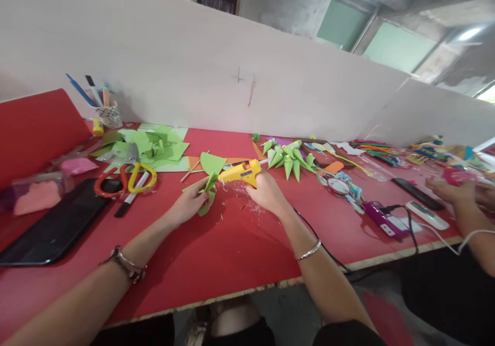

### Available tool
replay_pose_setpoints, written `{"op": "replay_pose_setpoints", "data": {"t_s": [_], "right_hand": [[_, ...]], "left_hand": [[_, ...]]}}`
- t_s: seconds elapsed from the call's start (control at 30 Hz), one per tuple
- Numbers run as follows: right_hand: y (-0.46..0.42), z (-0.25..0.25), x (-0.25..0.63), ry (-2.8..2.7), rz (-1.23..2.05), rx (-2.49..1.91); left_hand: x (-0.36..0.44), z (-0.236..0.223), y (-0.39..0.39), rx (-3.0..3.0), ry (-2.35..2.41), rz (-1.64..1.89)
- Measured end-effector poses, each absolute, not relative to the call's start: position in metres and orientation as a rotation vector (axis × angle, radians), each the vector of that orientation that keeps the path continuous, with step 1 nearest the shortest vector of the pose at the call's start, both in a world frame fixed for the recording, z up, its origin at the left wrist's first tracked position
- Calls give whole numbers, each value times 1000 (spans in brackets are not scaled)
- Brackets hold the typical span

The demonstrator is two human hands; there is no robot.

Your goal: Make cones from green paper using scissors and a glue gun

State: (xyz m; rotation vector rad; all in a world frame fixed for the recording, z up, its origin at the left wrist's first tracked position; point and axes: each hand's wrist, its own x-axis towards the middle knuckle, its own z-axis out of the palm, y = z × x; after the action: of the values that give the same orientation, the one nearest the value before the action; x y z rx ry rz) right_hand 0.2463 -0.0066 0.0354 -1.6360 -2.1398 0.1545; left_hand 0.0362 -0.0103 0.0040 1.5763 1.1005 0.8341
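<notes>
My right hand (266,191) is closed round the handle of a yellow glue gun (240,172), whose nozzle points left toward a folded green paper piece (209,188). My left hand (190,201) pinches that green piece from the left, holding it just above the red table (232,243). Thin glue strings lie on the table under the gun. The gun's black cord runs back along my right forearm and off the table edge. A cluster of green paper cones (290,160) lies just beyond my right hand.
Green paper scraps (154,145), red and yellow scissors (126,178), a marker (131,196), a black tablet (58,227) and a pen cup (106,111) are at left. Another person's hand (448,191) works at right among craft bits, a purple device (381,222) and remotes. A white partition stands behind.
</notes>
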Motion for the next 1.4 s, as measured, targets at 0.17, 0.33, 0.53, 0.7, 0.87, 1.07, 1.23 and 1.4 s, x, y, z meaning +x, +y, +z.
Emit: {"op": "replay_pose_setpoints", "data": {"t_s": [0.17, 0.33, 0.53, 0.7, 0.87, 1.07, 1.23, 1.4], "right_hand": [[-7, 35, 245, -2175, 191, -1607], [-2, 33, 249, -2116, 67, -1703], [-1, 32, 250, -2080, 1, -1747], [-6, 34, 245, -2129, 99, -1659], [-9, 35, 244, -2158, 198, -1583], [-6, 33, 247, -2084, 153, -1520], [-7, 32, 244, -2096, 192, -1428], [-7, 32, 244, -2138, 194, -1434]], "left_hand": [[37, 7, -12, 1566, 1084, 840], [37, 12, -14, 1576, 1099, 822], [37, 11, -12, 1578, 1145, 835], [36, 8, -11, 1561, 1129, 843], [36, 9, -12, 1539, 1143, 827], [36, 8, -11, 1536, 1146, 826], [36, 6, -11, 1526, 1110, 846], [37, 8, -11, 1508, 1079, 850]]}}
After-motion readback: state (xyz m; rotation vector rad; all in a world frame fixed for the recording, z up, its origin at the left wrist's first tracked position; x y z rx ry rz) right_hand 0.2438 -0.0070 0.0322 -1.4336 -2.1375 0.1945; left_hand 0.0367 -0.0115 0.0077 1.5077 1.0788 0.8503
